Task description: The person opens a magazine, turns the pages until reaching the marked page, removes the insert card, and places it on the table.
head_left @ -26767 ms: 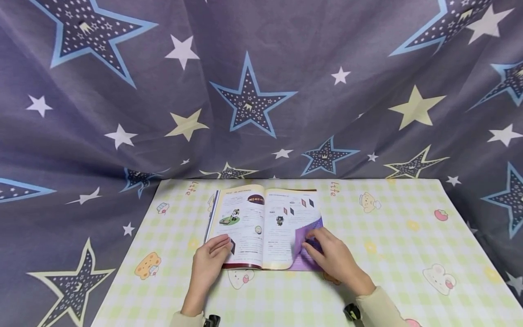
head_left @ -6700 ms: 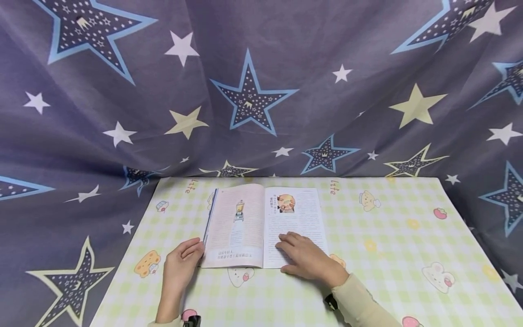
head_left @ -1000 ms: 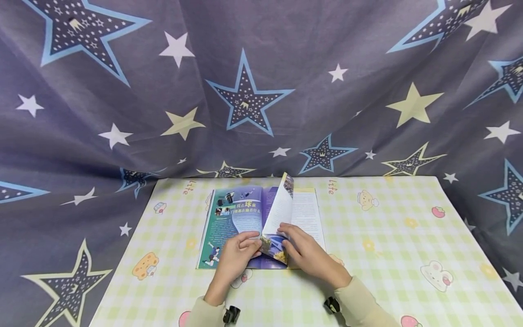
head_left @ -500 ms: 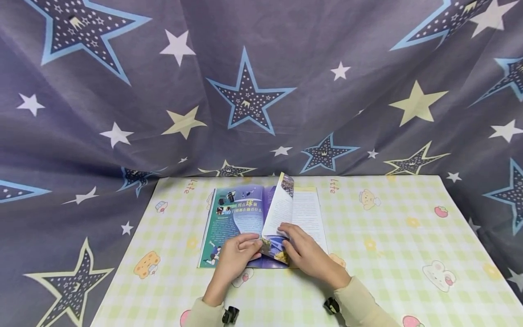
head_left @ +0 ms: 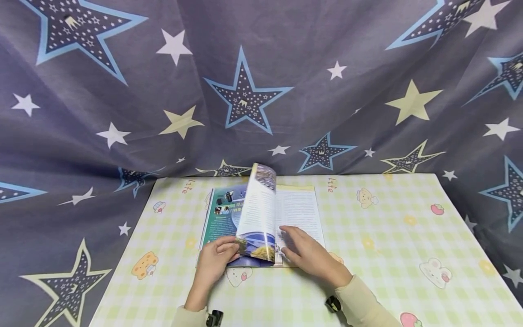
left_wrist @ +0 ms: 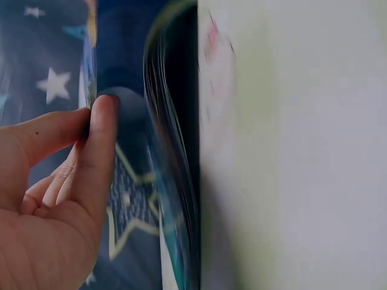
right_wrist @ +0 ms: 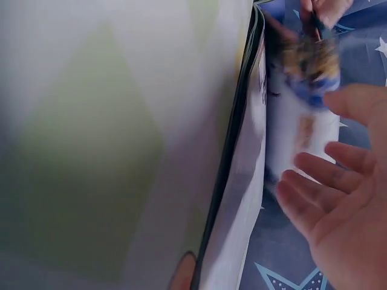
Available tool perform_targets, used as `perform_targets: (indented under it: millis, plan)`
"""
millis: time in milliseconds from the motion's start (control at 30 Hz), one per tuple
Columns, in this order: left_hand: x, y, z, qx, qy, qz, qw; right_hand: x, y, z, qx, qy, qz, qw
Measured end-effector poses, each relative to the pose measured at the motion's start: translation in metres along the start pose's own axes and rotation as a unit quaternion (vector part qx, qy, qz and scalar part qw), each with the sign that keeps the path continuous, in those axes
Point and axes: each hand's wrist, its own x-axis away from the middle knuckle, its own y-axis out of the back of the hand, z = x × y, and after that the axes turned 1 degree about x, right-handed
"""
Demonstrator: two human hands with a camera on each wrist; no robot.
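An open magazine (head_left: 300,206) lies on the table, its green left page (head_left: 219,225) partly covered by a page (head_left: 257,209) that stands up and curves over to the left. My left hand (head_left: 214,259) pinches this page near its lower outer corner; in the left wrist view, thumb and forefinger of the left hand (left_wrist: 66,181) meet on the page edge. Over the lower part of the right-hand page rests my right hand (head_left: 312,256). Its fingers are spread and relaxed in the right wrist view, and the right hand (right_wrist: 351,181) holds nothing.
A pale green checked tablecloth (head_left: 388,263) with cartoon prints covers the table. Behind and beside it hangs a dark curtain (head_left: 310,113) printed with stars. A small black device (head_left: 214,318) sits at the left wrist, another black device (head_left: 333,304) at the right.
My left hand has moved left, drawing the pinched page over the green page. The right hand has stayed nearly in place and no longer touches that page. Earlier, other spreads lay open.
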Motion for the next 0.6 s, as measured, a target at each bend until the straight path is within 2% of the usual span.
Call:
perform_targets:
  millis: [133, 300, 433, 600]
  plan:
    - [0.002, 0.024, 0.004, -0.025, 0.024, -0.044, 0.9984, 0.0, -0.002, 0.0, 0.019, 0.014, 0.034, 0.9991]
    - [0.006, 0.046, 0.004, -0.046, 0.043, -0.08, 0.9948, 0.002, -0.005, 0.0, 0.056, 0.035, 0.073, 0.9951]
    - [0.009, 0.057, 0.003, -0.042, 0.048, -0.1, 0.9929, 0.004, -0.005, 0.001, 0.083, 0.038, 0.092, 0.9915]
    - [0.011, 0.064, 0.005, -0.054, 0.052, -0.123, 0.9896, 0.005, -0.006, 0.001, 0.095, 0.043, 0.091, 0.9904]
